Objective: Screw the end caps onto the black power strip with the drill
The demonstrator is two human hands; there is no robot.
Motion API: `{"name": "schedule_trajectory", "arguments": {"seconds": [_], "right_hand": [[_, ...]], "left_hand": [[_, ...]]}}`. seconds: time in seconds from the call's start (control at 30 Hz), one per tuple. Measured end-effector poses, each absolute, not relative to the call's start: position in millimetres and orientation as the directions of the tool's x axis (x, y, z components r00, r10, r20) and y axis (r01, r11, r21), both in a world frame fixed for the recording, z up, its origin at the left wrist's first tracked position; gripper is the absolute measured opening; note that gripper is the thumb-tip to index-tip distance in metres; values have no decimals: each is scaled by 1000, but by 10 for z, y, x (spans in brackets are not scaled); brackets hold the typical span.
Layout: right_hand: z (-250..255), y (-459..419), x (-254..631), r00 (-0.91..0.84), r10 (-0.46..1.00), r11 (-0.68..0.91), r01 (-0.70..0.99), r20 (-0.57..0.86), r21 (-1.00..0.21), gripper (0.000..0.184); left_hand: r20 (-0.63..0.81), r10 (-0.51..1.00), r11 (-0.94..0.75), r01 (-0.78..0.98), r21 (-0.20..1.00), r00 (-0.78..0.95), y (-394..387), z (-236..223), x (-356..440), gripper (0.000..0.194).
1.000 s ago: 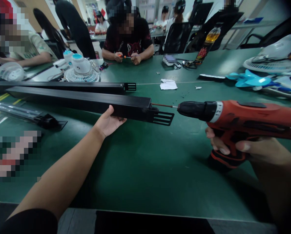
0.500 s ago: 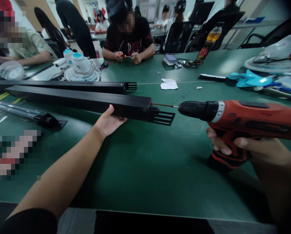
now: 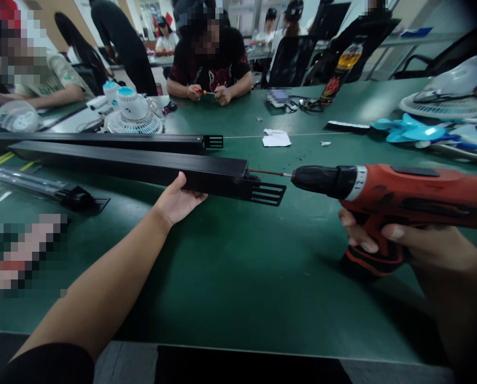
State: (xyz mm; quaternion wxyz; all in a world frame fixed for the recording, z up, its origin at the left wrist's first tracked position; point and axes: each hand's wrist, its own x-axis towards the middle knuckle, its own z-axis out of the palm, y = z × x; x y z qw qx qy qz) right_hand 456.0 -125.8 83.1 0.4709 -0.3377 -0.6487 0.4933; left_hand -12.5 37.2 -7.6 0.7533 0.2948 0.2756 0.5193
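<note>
My left hand (image 3: 181,198) is closed around a long black rectangular housing (image 3: 142,164) near its right end, thumb on the near side and fingers underneath. A flat slotted bracket (image 3: 268,192) sticks out from that end. In my right hand (image 3: 398,240) is a red and black cordless drill (image 3: 414,192), gripped by its handle and pointing left. From the drill's chuck a long thin bit (image 3: 268,172) reaches to the end face of the housing. Where the tip meets the housing is too small to make out.
Behind lies a second black housing (image 3: 174,141). A clear-sided long piece (image 3: 34,180) rests at the left. White fans (image 3: 132,109), paper scraps (image 3: 277,140), blue fan blades (image 3: 410,128) and a bottle (image 3: 342,72) stand or lie farther back. Across the green table (image 3: 230,288) a person holds a screwdriver.
Almost nothing differs. The housing and the drill keep the same places in both frames, with only a very slight shift of the whole view.
</note>
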Motion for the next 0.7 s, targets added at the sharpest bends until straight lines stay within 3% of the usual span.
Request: {"name": "schedule_trajectory", "arguments": {"seconds": [0.7], "right_hand": [[835,-1252,4635,-444,876,216,7,191,-976,50]], "left_hand": [[-92,937,298,-636,711,336,389,-87,-131,47]]}}
